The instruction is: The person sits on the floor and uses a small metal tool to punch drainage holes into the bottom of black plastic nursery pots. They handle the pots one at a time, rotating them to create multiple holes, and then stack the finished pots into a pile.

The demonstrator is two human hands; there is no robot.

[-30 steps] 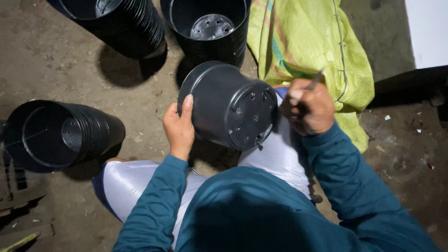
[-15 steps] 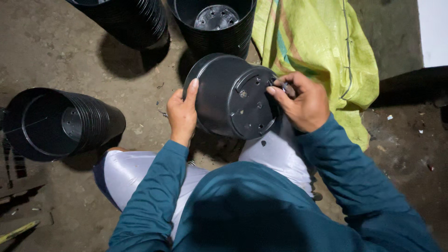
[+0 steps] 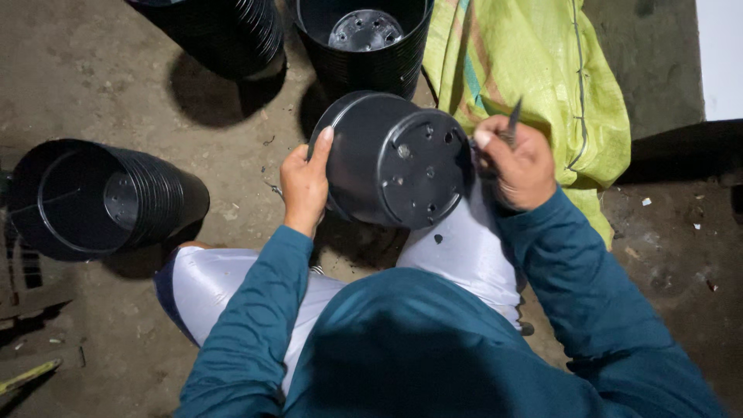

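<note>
A black plastic pot [image 3: 387,159] lies on its side over my knees, its holed bottom turned up toward me. My left hand [image 3: 306,186] grips its side wall near the rim, thumb on top. My right hand [image 3: 517,162] is closed on a thin dark pointed tool [image 3: 513,122] that sticks up out of the fist, right beside the pot's bottom edge. Small black bits of plastic lie on my pale trouser leg [image 3: 457,251] below the pot.
A stack of black pots [image 3: 93,197] lies on its side at the left. Two more stacks [image 3: 364,42] stand at the top, one of them [image 3: 232,35] cut off by the frame. A yellow-green woven sack [image 3: 534,73] lies at the right on the dirt floor.
My right hand went from a fist with the tool to fingers on the pot's bottom holes, then drew back into a fist with the tool pointing up. The pot turned slightly.
</note>
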